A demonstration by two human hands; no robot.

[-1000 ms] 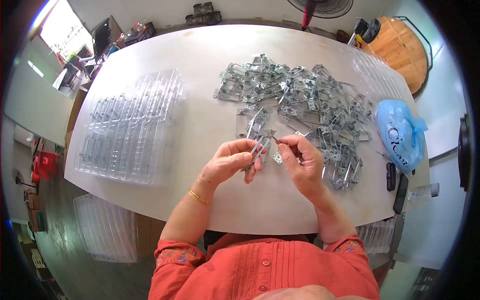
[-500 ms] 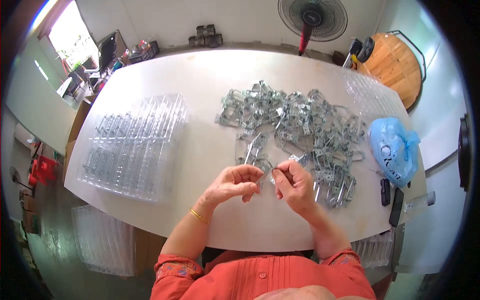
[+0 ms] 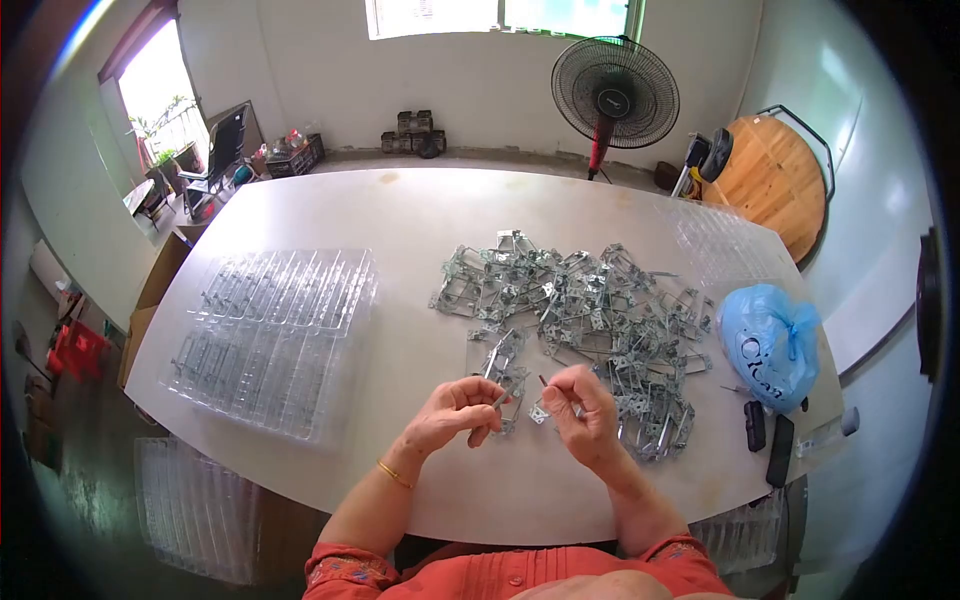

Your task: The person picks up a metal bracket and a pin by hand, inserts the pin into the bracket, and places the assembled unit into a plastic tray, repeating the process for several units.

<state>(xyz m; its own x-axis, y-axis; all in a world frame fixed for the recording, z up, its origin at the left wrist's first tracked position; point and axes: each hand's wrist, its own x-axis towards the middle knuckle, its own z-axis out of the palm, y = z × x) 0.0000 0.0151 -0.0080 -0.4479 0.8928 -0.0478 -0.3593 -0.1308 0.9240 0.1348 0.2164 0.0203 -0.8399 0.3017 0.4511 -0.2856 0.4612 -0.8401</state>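
My left hand (image 3: 460, 412) is closed, thumb against fingers, on a small grey metal piece (image 3: 501, 399). To its right, my right hand (image 3: 584, 412) pinches a thin dark pin (image 3: 543, 380), whose tip sticks out toward the left hand. Both hands hover at the near side of a large pile of silvery metal brackets (image 3: 610, 310) with wire-like rods. A smaller group of brackets (image 3: 500, 355) lies just beyond my left hand. Some brackets next to my right hand are partly covered by it.
Stacked clear plastic trays (image 3: 270, 345) with metal parts in rows lie at left on the white table (image 3: 400, 210). At right are a blue plastic bag (image 3: 768, 345), a black case (image 3: 754, 427) and a dark phone-like object (image 3: 780, 452). A fan (image 3: 614, 100) stands behind the table.
The head view has tilted up, so a window shows at the top and the table sits lower. My hands are slightly farther apart, and the pieces in their fingers show more plainly.
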